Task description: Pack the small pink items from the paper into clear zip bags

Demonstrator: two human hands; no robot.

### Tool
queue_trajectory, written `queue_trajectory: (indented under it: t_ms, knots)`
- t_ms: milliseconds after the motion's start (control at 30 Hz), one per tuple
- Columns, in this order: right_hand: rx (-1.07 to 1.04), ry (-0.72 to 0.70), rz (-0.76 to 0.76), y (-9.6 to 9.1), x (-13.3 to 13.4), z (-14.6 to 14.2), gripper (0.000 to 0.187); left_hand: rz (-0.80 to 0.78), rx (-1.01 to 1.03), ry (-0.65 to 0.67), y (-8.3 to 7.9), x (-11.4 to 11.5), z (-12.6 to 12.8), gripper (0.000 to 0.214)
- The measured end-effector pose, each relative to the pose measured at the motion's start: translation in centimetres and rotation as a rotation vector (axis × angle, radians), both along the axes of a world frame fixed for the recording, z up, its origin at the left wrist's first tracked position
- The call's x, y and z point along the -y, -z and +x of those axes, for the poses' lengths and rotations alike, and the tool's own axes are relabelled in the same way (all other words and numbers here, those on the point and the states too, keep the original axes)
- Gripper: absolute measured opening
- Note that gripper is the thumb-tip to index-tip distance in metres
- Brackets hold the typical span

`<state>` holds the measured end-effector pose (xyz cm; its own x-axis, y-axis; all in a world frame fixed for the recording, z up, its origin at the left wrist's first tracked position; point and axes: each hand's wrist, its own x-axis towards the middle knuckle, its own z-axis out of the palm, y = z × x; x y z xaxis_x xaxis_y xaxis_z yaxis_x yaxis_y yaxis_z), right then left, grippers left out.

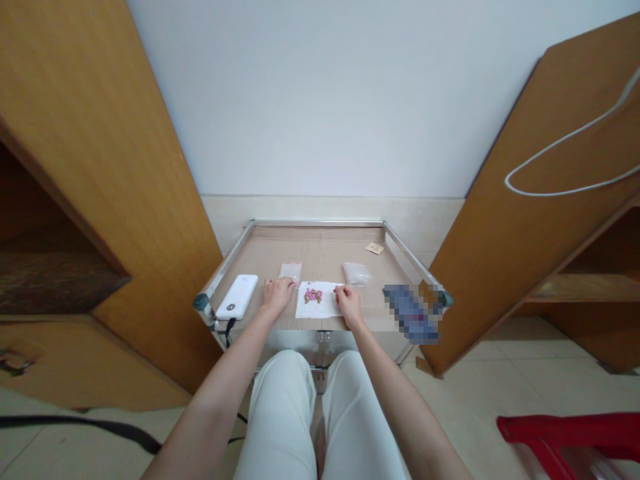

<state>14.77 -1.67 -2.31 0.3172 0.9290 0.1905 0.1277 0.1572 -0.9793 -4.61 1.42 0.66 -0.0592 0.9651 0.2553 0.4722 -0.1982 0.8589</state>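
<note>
A white sheet (327, 309), which looks like paper or tissue, lies at the front of the tray-like table. On it is a small cluster of pink and brown beads or beans (313, 295). My left hand (278, 293) is closed in a pinch at the near edge of a small clear plastic bag (291, 269), left of the sheet. My right hand (349, 303) rests at the sheet's right edge, thumb and finger pressed together. What either fingertip pinch holds is too small to make out. Another clear plastic bag (356, 273) lies beyond my right hand.
A white power bank (238, 297) lies at the left, with a black strap by it. A small tan card (375, 249) is at the back right; a pixelated blue item (411, 313) overhangs the right front. Metal rails (320, 223) edge the table. Wooden cabinets (165, 200) flank it.
</note>
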Motion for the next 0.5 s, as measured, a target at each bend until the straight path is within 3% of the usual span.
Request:
queue_trajectory:
  t_ms: [233, 367, 433, 500]
  knots:
    - [0.010, 0.005, 0.007, 0.0, 0.1, 0.0, 0.026, 0.059, 0.360, -0.182, -0.5, -1.5, -0.2, 0.002]
    - [0.018, 0.008, 0.006, 0.0, 0.1, 0.1, 0.025, 0.083, 0.792, -0.286, -2.4, -1.8, -0.1, 0.004]
    - [0.020, 0.007, 0.004, 0.0, 0.0, 0.1, 0.025, -0.054, 1.051, -0.226, -3.3, -1.3, -0.1, 0.005]
    - [0.021, 0.000, 0.002, 0.0, 0.0, 0.1, 0.025, -0.228, 1.217, -0.065, -3.9, -0.6, -0.1, 0.014]
